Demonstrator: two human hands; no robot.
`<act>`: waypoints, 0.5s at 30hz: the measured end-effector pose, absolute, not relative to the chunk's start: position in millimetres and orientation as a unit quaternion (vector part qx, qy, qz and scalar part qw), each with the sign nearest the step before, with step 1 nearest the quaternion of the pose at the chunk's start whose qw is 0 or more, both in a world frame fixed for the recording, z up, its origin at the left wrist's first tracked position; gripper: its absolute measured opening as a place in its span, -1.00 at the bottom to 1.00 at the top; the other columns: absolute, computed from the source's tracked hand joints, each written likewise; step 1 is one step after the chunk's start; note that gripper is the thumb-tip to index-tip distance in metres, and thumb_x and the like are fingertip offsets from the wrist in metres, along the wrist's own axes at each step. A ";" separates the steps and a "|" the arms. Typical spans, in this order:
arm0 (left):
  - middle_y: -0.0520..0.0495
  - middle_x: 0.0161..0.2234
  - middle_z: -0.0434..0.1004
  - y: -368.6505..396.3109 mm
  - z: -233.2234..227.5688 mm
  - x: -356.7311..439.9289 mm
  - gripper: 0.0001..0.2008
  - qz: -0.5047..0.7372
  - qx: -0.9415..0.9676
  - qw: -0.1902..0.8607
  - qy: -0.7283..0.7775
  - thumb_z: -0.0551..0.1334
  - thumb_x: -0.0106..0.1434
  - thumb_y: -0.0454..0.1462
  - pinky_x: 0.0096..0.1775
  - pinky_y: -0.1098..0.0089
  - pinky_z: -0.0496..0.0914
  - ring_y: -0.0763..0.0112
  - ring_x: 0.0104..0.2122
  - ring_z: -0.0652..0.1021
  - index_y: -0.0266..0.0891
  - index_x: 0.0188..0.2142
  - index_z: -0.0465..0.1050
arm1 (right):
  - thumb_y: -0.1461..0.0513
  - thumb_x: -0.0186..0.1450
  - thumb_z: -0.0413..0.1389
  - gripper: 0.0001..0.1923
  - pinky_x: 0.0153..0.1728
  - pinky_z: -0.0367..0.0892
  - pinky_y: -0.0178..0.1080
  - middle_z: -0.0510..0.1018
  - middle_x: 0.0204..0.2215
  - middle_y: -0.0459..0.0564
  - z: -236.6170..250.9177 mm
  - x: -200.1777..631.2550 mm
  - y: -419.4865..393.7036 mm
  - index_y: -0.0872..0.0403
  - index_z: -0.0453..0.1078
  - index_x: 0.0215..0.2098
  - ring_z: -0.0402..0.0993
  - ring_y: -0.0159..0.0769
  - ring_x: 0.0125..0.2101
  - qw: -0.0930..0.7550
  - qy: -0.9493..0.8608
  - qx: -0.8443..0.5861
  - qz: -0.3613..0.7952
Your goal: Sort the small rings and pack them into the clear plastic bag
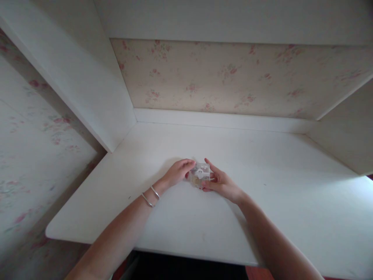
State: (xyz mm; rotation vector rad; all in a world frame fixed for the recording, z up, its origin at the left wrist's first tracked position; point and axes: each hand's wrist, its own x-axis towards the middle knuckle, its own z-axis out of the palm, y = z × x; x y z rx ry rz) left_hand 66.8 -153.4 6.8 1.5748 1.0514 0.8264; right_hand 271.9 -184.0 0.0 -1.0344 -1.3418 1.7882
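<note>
Clear plastic box (199, 174) sits flat on the white desk top (262, 186), about midway between its left and right edges and nearer the front edge than the back rail. I have both hands on it. My left hand (177, 172) rests palm down at the box's left side, fingers curled loosely with the tips touching its left edge; two thin bangles (150, 196) circle that wrist. My right hand (223, 182) cups the right side, index finger stretched along the far edge and thumb pressed at the near one, so the fingers are partly closed around the box. Small pale pieces show inside, too tiny to name. To handle it well, I judge I should keep it level and pinned to the desk top, pressing evenly from both sides so nothing inside spills.
</note>
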 end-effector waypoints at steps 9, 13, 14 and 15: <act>0.10 -0.66 0.21 -149.7 -1.5 66.4 -0.50 0.364 0.634 0.506 0.457 0.05 0.20 0.12 -0.54 0.47 0.14 0.52 -0.63 0.28 -0.28 -0.50 0.31 | 0.18 0.11 0.26 -0.10 -0.33 0.47 -0.23 0.50 -0.13 0.05 6.1 270.9 -184.6 -0.03 -0.09 0.31 0.51 -0.35 -0.37 0.349 -0.510 -0.415 0.669; 0.09 -0.68 0.27 -150.0 1.5 67.1 -0.51 0.369 0.617 0.510 0.473 0.06 0.20 0.12 -0.54 0.47 0.16 0.52 -0.64 0.29 -0.29 -0.45 0.36 | 0.12 0.12 0.24 -0.29 -0.36 0.45 -0.25 0.51 -0.18 0.02 5.9 270.2 -180.4 0.01 0.15 0.19 0.49 -0.37 -0.40 0.402 -0.490 -0.456 0.625; 0.09 -0.68 0.29 -150.2 2.4 67.2 -0.51 0.365 0.617 0.511 0.473 0.06 0.20 0.11 -0.54 0.47 0.16 0.52 -0.64 0.29 -0.29 -0.42 0.38 | 0.10 0.12 0.24 -0.35 -0.38 0.43 -0.27 0.52 -0.21 0.00 4.9 270.8 -178.4 0.02 0.21 0.15 0.48 -0.38 -0.41 0.422 -0.486 -0.465 0.608; 0.07 -0.67 0.33 -150.5 3.0 67.3 -0.51 0.360 0.621 0.512 0.472 0.06 0.20 0.11 -0.54 0.47 0.16 0.53 -0.64 0.30 -0.30 -0.39 0.41 | 0.09 0.12 0.23 -0.39 -0.41 0.42 -0.29 0.52 -0.23 -0.01 3.6 271.7 -176.2 0.03 0.25 0.10 0.46 -0.40 -0.43 0.442 -0.482 -0.474 0.589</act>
